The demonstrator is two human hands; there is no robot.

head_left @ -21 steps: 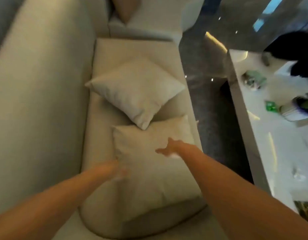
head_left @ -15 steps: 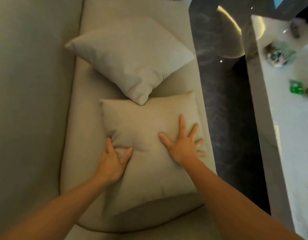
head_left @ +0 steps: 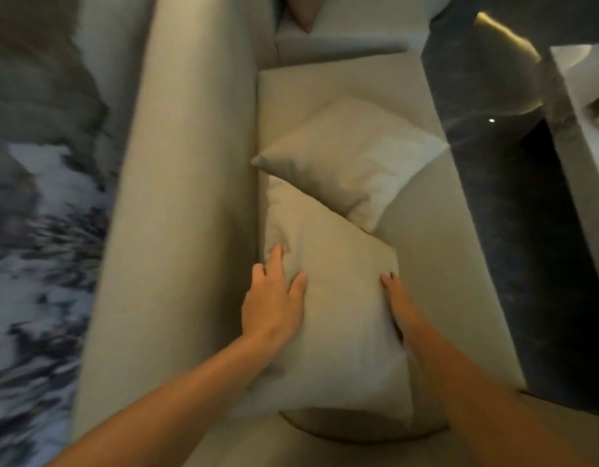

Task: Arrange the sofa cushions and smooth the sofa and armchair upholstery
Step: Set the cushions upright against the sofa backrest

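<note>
A beige sofa seat (head_left: pixel 436 264) runs away from me with its tall backrest (head_left: pixel 190 214) on the left. The near cushion (head_left: pixel 338 315) is tilted up on edge toward the backrest. My left hand (head_left: pixel 274 305) grips its left side, fingers over the top face. My right hand (head_left: pixel 401 308) grips its right edge, with the fingers partly hidden behind the cushion. A second, paler cushion (head_left: pixel 352 163) lies flat and turned diamond-wise just beyond, its lower corner overlapping the near cushion.
A dark marble floor (head_left: pixel 513 230) borders the sofa on the right, with a white table edge (head_left: pixel 581 170) beyond it. Behind the backrest on the left is a grey-and-white patterned surface (head_left: pixel 39 230). Another seat with a brownish cushion (head_left: pixel 305 11) stands at the top.
Both hands went from pressing flat on the near cushion to gripping its sides. The cushion has been lifted and turned on edge toward the backrest. My view shifted right.
</note>
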